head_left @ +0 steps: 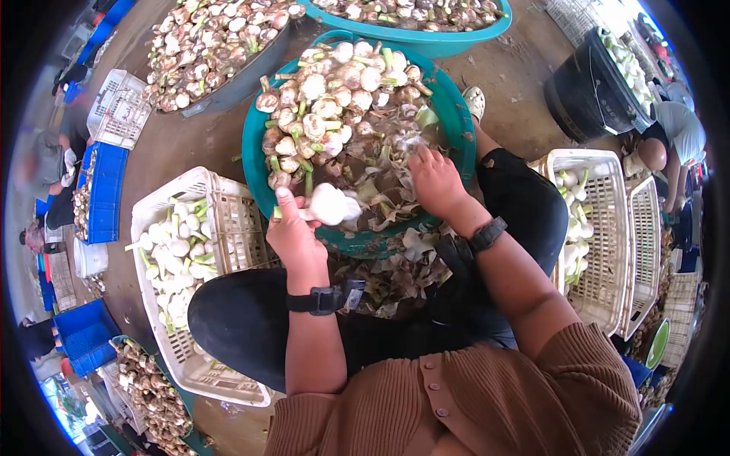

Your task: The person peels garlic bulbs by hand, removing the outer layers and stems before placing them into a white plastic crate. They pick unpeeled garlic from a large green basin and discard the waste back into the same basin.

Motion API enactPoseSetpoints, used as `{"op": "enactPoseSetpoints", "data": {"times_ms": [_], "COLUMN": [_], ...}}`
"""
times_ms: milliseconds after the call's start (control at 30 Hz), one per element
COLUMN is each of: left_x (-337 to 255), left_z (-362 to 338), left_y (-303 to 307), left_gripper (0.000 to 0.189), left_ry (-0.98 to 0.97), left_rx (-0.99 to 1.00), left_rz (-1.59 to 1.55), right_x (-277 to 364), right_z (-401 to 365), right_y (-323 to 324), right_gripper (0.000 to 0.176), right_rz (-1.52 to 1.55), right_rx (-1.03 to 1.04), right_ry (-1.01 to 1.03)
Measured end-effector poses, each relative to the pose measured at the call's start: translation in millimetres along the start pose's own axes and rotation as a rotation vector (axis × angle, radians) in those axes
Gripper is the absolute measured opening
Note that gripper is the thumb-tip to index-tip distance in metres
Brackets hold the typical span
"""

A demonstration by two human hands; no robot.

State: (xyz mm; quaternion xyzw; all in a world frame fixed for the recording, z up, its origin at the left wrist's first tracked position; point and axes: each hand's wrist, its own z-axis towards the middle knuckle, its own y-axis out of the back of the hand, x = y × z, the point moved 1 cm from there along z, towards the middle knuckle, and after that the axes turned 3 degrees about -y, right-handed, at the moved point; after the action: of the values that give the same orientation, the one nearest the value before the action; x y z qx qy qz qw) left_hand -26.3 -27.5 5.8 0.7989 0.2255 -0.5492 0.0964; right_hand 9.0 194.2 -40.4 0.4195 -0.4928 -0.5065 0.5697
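Note:
My left hand (295, 239) is closed on the stem of a garlic bulb (329, 204), which is white, peeled and slightly blurred. It is held above the near left rim of a teal tub (255, 144). My right hand (439, 182) is over the tub's right side, its fingers bent together. Pale, blurred garlic skins (411, 142) are at its fingertips, and what it grips is not clear. In the tub are a heap of unpeeled garlic bulbs (323, 99) with cut green stems and a layer of loose skins.
White crates of peeled garlic stand at my left (209, 304) and right (608, 251). Fallen skins (403, 277) lie between my knees. More garlic fills a grey tub (262, 57) and a teal tub (433, 45). A black bucket (585, 99) stands near a bent-over person (677, 129).

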Motion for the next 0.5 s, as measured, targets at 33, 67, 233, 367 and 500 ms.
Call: {"op": "enactPoseSetpoints", "data": {"times_ms": [33, 67, 233, 367, 500], "left_x": [0.5, -0.3, 11.5, 25.4, 26.0], "left_z": [3.2, 4.4, -0.6, -1.9, 15.8], "left_y": [1.5, 2.6, -1.0, 0.0, 11.0], "left_gripper": [0.043, 0.048, 0.046, 0.035, 0.038], "left_ry": [0.049, 0.075, 0.034, 0.411, 0.614], "left_rx": [-0.033, -0.007, 0.107, 0.24, 0.226], "left_rz": [-0.105, -0.128, 0.021, -0.393, -0.339], "right_x": [3.3, 17.4, 86.4, 101.6, 75.2], "right_z": [-1.8, -0.2, -2.8, 3.6, 11.8], "right_y": [-0.3, 10.6, 23.2, 34.2, 83.4], "right_gripper": [0.019, 0.026, 0.043, 0.044, 0.042], "right_rz": [0.003, 0.456, 1.08, 1.756, 2.143], "right_rx": [0.003, 0.17, 0.291, 0.478, 0.361], "right_ry": [-0.003, -0.141, -0.253, -0.407, -0.324]}}
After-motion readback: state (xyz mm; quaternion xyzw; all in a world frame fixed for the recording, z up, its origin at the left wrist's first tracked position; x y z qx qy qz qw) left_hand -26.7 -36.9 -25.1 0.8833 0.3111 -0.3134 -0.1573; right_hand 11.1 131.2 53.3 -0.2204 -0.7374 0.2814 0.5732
